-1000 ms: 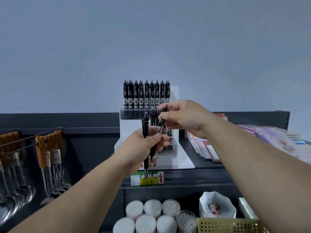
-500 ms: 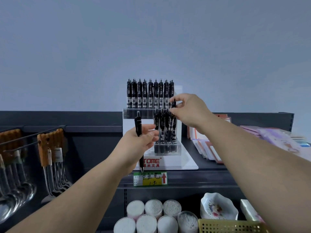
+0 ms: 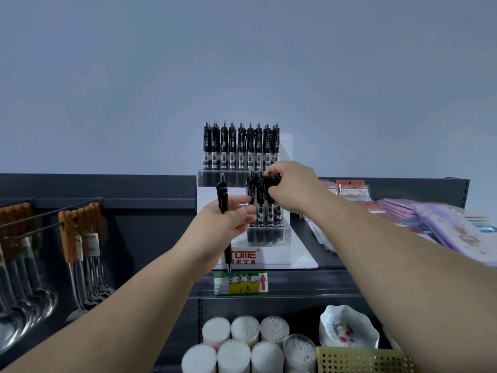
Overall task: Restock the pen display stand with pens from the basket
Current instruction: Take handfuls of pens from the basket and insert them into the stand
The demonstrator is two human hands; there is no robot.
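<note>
Pen seating is progressing: the right hand (image 3: 291, 189), lower than half a second ago, is pinching a black plastic click pen (image 3: 269, 193) into the front row of the white-and-clear acrylic display stand (image 3: 271, 255). Left of the stand, the left hand (image 3: 228, 224) is gripping one remaining upright black pen (image 3: 222, 195). Below the stand, the yellow perforated basket (image 3: 357, 358) is waiting.

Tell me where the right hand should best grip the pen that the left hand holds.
Probably the upper barrel of the pen, coming from the right: it stands upright, the left hand covers its middle, and the top stands free above it.
</note>
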